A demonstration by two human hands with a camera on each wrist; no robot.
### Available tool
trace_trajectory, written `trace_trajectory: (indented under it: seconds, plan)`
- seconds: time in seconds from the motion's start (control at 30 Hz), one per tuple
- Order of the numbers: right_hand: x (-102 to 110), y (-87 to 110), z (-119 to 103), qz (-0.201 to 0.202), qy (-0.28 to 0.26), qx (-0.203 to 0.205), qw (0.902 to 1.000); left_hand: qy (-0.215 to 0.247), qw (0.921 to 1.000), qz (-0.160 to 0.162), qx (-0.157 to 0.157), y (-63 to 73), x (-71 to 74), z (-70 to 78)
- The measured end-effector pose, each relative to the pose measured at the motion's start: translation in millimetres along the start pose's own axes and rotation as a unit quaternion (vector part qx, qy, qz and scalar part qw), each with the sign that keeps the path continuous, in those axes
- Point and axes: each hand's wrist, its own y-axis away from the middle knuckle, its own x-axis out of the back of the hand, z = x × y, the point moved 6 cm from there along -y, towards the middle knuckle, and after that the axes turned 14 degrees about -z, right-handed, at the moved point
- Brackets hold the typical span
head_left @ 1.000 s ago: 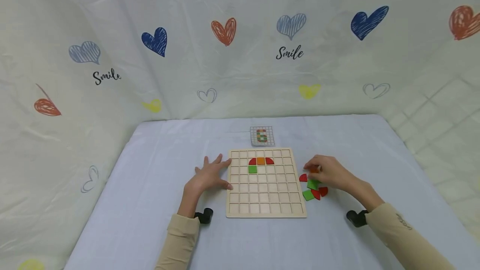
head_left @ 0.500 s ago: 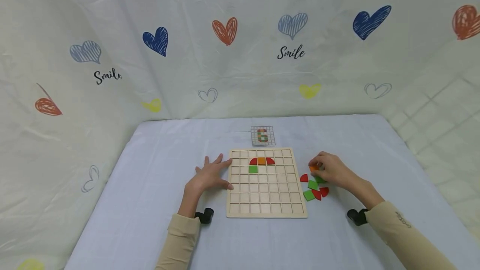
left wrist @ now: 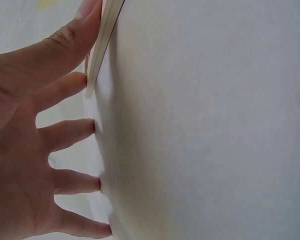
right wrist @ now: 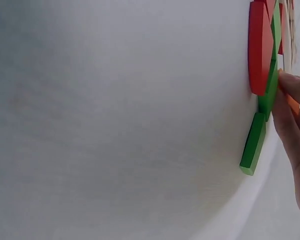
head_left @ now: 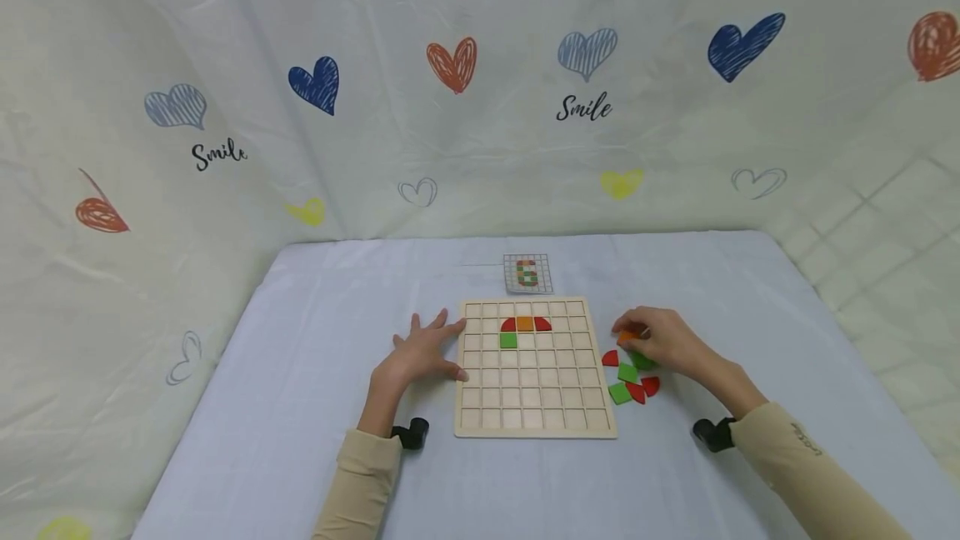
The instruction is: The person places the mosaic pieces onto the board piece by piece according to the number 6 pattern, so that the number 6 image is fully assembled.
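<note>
A wooden grid board (head_left: pixel 528 396) lies on the table, with two red quarter-round tiles, an orange square tile (head_left: pixel 525 323) between them, and a green square tile (head_left: pixel 508 341) under the left red one. My left hand (head_left: pixel 420 354), fingers spread, touches the board's left edge with thumb and index finger; the left wrist view shows the other fingertips on the cloth. To the board's right, my right hand (head_left: pixel 666 340) pinches an orange tile (right wrist: pixel 293 105) between thumb and fingers. Just below it lie loose green tiles (head_left: pixel 627 372) and red quarter-round tiles (head_left: pixel 650 386), partly overlapping.
Behind the board lies a small gridded card (head_left: pixel 527 273) printed with a red, orange and green figure. A white cloth (head_left: pixel 315 290) covers the table, and a curtain printed with hearts (head_left: pixel 480 148) hangs behind it.
My right hand has moved slightly right with the orange tile, away from the loose pile, uncovering a green tile there. My left hand keeps its place at the board's edge.
</note>
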Motion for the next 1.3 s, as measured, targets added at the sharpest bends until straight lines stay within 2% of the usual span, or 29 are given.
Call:
trace_trajectory:
  seconds: [0.53,0.77,1.0,1.3]
  plan:
    - [-2,-2.0,-3,-0.027,-0.093,-0.034,0.9947,-0.004,1.0000,0.000,0.003,0.6,0.1,1.4]
    - [-4,-9.3,-16,-0.033,-0.108,-0.018,0.9934,-0.005,1.0000,0.003,0.003,0.7,0.4,1.0]
    - [-11,-19.8,-29,-0.035,-0.117,-0.022,0.9923,0.000,1.0000,0.004,0.000,-0.1,0.6,0.1]
    - [-18,-30.0,-47,-0.049,-0.129,0.002,0.9904,-0.004,1.0000,0.003,0.002,0.9,1.0,0.5]
